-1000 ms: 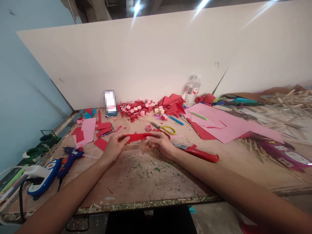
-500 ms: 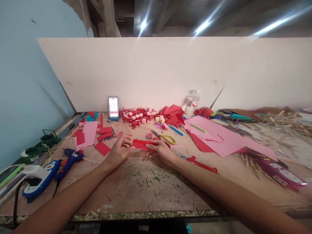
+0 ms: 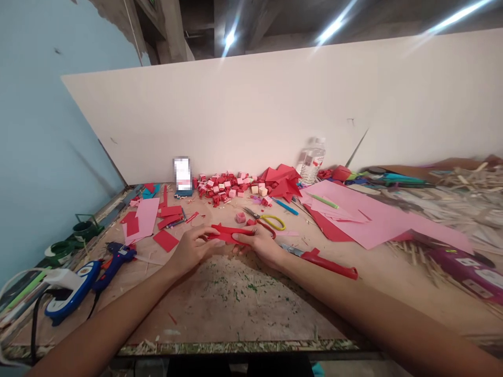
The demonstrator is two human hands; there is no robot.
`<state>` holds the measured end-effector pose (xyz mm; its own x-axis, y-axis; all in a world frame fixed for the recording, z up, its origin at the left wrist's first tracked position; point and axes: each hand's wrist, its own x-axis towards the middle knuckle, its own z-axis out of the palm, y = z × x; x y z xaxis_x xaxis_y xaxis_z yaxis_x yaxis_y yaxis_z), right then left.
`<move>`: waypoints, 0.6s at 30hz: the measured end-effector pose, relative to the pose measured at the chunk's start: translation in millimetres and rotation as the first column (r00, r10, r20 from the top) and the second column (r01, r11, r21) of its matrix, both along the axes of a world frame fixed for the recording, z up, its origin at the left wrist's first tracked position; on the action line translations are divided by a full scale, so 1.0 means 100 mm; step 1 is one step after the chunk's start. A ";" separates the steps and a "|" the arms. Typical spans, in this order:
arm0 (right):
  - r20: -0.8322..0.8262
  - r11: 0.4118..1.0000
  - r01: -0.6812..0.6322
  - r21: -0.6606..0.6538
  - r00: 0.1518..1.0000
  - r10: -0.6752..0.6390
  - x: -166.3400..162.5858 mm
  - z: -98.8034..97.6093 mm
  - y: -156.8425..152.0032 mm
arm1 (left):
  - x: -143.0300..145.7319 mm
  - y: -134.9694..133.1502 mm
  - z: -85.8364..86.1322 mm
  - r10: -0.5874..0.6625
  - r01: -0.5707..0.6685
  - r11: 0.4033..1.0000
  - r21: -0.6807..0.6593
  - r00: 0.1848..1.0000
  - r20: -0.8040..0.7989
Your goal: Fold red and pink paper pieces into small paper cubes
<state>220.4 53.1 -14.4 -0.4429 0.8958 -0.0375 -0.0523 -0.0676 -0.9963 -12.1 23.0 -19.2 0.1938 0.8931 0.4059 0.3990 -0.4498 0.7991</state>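
Note:
Between my two hands is a folded strip of red paper, held above the work table. My left hand pinches its left end between thumb and fingers. The right end is gripped by my right hand, thumb on top and fingers underneath. Just beyond the hands lie scissors with yellow and red handles and a small pink paper box. Red-handled pliers or shears rest beside my right forearm.
At the back are a heap of small red and pink paper cubes, a lit phone and a plastic bottle. To the left sit a blue glue gun and power strip. Pink paper sheets spread rightward.
My left hand has closed onto the strip's left end, where its fingers were looser before. The strip now looks narrower and tilted. The camera view has rolled slightly.

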 end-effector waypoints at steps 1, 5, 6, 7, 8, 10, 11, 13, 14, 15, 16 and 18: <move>0.002 1.000 -0.005 0.002 1.000 0.005 0.00 -0.01 0.00 | 0.01 -0.01 0.01 0.006 -0.006 1.000 -0.003 1.000 0.004; 0.005 1.000 -0.007 0.008 1.000 0.007 -0.01 -0.02 0.01 | 0.04 -0.05 0.05 0.028 -0.028 1.000 -0.008 0.999 0.018; 0.005 1.000 -0.005 0.009 1.000 0.005 -0.02 -0.03 0.01 | 0.03 -0.05 0.05 0.031 -0.031 0.999 -0.006 0.999 0.018; 0.006 1.000 -0.002 0.010 1.000 0.002 -0.02 -0.03 0.01 | 0.03 -0.05 0.06 0.033 -0.033 0.999 -0.002 0.999 0.016; 0.007 1.000 0.000 0.010 1.000 0.000 -0.02 -0.03 0.01 | 0.02 -0.05 0.05 0.035 -0.035 0.999 0.001 0.999 0.014; 0.007 1.000 -0.003 0.012 1.000 0.003 -0.02 -0.04 0.02 | 0.01 -0.04 0.05 0.034 -0.034 0.999 0.004 0.999 0.010; 0.005 1.000 -0.008 0.013 1.000 0.008 -0.02 -0.04 0.02 | 0.00 -0.03 0.05 0.032 -0.032 0.999 0.002 0.999 0.009; 0.004 1.000 -0.018 0.017 1.000 0.018 -0.02 -0.04 0.02 | 0.00 -0.03 0.04 0.027 -0.027 1.000 -0.006 1.000 0.005; 0.006 1.000 -0.020 0.019 1.000 0.020 -0.03 -0.05 0.03 | 0.00 -0.03 0.05 0.025 -0.025 1.000 -0.011 1.000 0.005; 0.010 1.000 -0.021 0.021 1.000 0.021 -0.03 -0.05 0.03 | 0.00 -0.03 0.05 0.023 -0.023 1.000 -0.016 1.000 0.005; 0.017 1.000 -0.019 0.023 1.000 0.019 -0.03 -0.05 0.03 | 0.01 -0.04 0.06 0.023 -0.022 1.000 -0.021 1.000 0.006; 0.035 1.000 -0.017 0.025 0.999 0.016 -0.03 -0.05 0.02 | 0.02 -0.05 0.08 0.026 -0.026 0.999 -0.029 1.000 0.012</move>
<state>217.6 55.5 -19.3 -0.4561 0.8894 -0.0306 -0.0163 -0.0427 -0.9990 -10.4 18.4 -11.6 0.1653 0.9093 0.3820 0.3999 -0.4158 0.8168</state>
